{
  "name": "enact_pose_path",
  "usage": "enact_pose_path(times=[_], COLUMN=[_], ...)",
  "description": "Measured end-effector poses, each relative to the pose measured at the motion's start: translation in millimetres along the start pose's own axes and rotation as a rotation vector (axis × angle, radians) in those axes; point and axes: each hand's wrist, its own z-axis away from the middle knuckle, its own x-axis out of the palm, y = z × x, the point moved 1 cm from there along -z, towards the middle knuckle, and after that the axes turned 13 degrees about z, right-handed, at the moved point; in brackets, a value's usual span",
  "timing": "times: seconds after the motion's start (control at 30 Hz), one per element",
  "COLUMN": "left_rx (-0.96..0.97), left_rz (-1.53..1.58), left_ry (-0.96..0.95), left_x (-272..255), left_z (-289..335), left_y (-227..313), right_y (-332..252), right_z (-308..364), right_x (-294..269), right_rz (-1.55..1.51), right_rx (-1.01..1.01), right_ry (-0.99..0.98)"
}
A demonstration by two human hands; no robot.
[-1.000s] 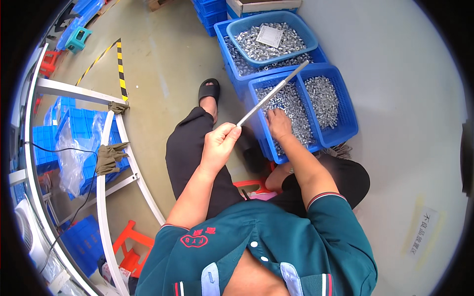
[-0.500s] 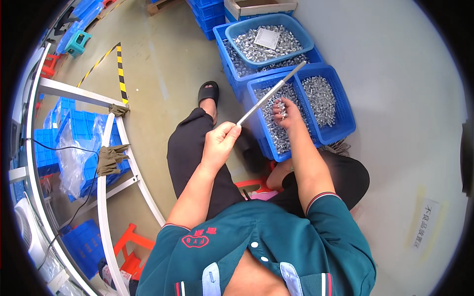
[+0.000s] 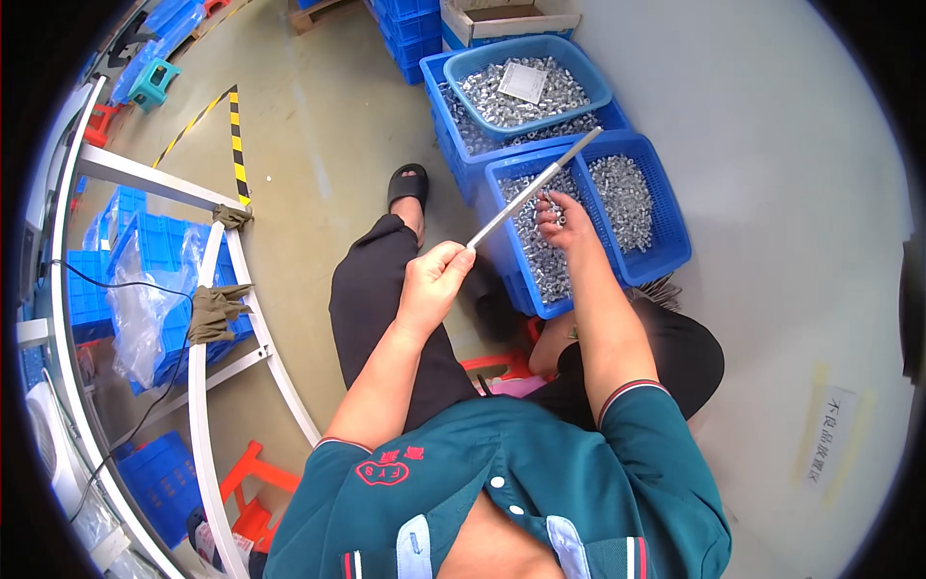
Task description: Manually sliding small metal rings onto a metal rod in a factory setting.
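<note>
My left hand [image 3: 432,285] pinches the lower end of a thin, straight metal rod [image 3: 521,200], which slants up and to the right across the blue baskets. My right hand [image 3: 567,224] is held over the left section of the blue basket [image 3: 672,236], its fingers curled around a few small metal sleeves [image 3: 557,214]. Many more small silvery pieces [image 3: 622,198] fill both sections of this basket. The rod's far end reaches past the basket's back part, apart from my right hand.
Behind stands another blue crate [image 3: 453,130] with a lighter blue basket [image 3: 603,92] of metal parts and a white paper label [image 3: 522,83] on top. A white metal frame [image 3: 198,386] rises at the left. A red stool [image 3: 502,366] shows between my legs.
My right hand has turned slightly and its fingers have curled in more around the metal sleeves. My left hand keeps hold of the rod, almost unmoved.
</note>
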Motion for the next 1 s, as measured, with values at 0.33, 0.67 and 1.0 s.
enact_pose_path(times=[0.33, 0.67, 1.0], left_rx=[-0.026, 0.070, 0.092], left_rz=[-0.071, -0.122, -0.153], left_ry=[-0.006, -0.046, -0.070], left_x=[-6.3, -4.7, -8.7], left_z=[1.5, 6.2, 8.4], left_y=[-9.9, -7.6, -6.7], right_y=[-74.3, -83.5, -77.9], right_z=[108.1, 162.3, 151.6], right_x=[76.9, 115.9, 109.7], right_rz=[0.530, 0.654, 0.582], right_rx=[-0.212, -0.277, -0.228], right_ry=[-0.135, -0.280, -0.312])
